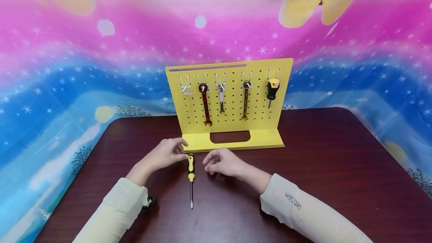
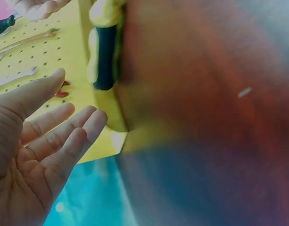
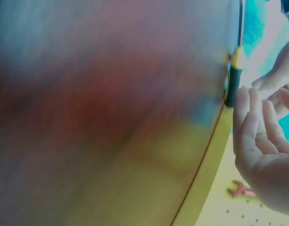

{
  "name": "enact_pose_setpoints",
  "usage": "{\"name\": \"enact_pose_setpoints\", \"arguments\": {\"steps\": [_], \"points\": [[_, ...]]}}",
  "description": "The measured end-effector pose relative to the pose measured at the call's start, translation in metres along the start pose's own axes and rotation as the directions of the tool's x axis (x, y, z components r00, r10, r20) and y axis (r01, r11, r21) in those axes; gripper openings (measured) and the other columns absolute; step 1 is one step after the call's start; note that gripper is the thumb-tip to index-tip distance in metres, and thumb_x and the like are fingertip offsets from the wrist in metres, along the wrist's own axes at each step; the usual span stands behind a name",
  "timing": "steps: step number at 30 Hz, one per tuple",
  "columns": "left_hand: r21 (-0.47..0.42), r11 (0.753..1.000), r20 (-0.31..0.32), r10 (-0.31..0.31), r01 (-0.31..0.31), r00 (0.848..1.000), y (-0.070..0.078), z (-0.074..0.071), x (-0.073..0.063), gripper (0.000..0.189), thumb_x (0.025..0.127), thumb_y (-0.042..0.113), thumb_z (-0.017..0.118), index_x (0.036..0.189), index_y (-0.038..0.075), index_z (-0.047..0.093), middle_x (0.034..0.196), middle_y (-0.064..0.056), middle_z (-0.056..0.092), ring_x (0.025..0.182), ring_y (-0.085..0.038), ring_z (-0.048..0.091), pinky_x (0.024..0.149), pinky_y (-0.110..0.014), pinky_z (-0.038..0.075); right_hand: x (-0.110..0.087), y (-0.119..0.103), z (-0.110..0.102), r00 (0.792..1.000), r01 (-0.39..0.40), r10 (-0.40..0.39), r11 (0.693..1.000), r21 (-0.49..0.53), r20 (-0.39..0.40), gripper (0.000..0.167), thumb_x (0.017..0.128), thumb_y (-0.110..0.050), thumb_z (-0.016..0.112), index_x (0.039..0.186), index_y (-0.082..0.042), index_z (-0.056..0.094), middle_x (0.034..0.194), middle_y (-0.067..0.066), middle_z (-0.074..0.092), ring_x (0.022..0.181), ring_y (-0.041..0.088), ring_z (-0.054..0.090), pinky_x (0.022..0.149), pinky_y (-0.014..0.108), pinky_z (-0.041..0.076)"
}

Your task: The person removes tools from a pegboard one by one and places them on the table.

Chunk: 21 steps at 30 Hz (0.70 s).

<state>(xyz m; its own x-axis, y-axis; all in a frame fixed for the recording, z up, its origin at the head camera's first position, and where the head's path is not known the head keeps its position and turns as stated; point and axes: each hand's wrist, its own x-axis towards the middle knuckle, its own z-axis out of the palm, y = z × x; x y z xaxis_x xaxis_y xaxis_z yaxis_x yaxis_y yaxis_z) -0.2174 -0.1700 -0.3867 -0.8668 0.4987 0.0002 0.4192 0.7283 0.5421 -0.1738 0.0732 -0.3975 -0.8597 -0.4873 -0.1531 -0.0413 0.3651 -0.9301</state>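
"Yellow and black, that handle: a long slim screwdriver (image 1: pixel 191 173) with a thin metal shaft, lying flat on the dark red-brown counter (image 1: pixel 303 183). Anyone holding it?"

"No. The left hand (image 1: pixel 167 152) is just beside the handle's end, its grip apart; whether a fingertip touches, I can't tell. Across from it, the right hand (image 1: pixel 224 162) has its fingers loosely bent, its grip round nothing."

"Why lay it that way?"

"Handle towards the board, tip towards the person. I'd guess it puts the thick end between both hands."

"And behind it?"

"A yellow perforated pegboard stand (image 1: pixel 231 118). Its white wire hooks (image 1: pixel 185 89) carry a reddish metal wrench (image 1: pixel 205 105), a small silver wrench (image 1: pixel 221 97), a brass-coloured wrench (image 1: pixel 246 102) and a stubby yellow-and-black screwdriver (image 1: pixel 272 90), shaft down. Hung by the top, presumably, so each stays separate."

"What's by the pale left sleeve (image 1: pixel 111 207)?"

"A small black-and-yellow object (image 1: pixel 150 203), partly hidden; I can't make it out."
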Motion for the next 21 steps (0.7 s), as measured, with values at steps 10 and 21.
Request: {"name": "enact_pose_setpoints", "arguments": {"steps": [10,21], "points": [[0.03,0.998,-0.155,0.055,-0.051,0.986,0.02,-0.047,0.009,0.03,0.093,0.014,0.07,0.12,0.002,0.065,0.097,-0.007,0.071,0.091,-0.021,0.069,0.083,-0.039,0.06,0.013,0.007,-0.028,0.973,0.098,-0.085,0.994,0.048,-0.214,0.027,0.091,-0.004,0.067,0.115,0.008,0.066,0.103,0.02,0.072,0.092,0.036,0.071,0.084,0.046,0.059],[0.07,0.984,-0.377,0.176,-0.161,0.909,0.057,-0.097,0.025,0.023,0.095,0.009,0.066,0.116,0.001,0.068,0.102,-0.012,0.074,0.094,-0.025,0.07,0.083,-0.041,0.061,0.034,0.014,-0.042,0.914,0.073,-0.018,0.99,0.122,-0.406,0.035,0.092,-0.01,0.07,0.125,0.001,0.064,0.12,0.016,0.07,0.1,0.021,0.068,0.093,0.036,0.057]]}}
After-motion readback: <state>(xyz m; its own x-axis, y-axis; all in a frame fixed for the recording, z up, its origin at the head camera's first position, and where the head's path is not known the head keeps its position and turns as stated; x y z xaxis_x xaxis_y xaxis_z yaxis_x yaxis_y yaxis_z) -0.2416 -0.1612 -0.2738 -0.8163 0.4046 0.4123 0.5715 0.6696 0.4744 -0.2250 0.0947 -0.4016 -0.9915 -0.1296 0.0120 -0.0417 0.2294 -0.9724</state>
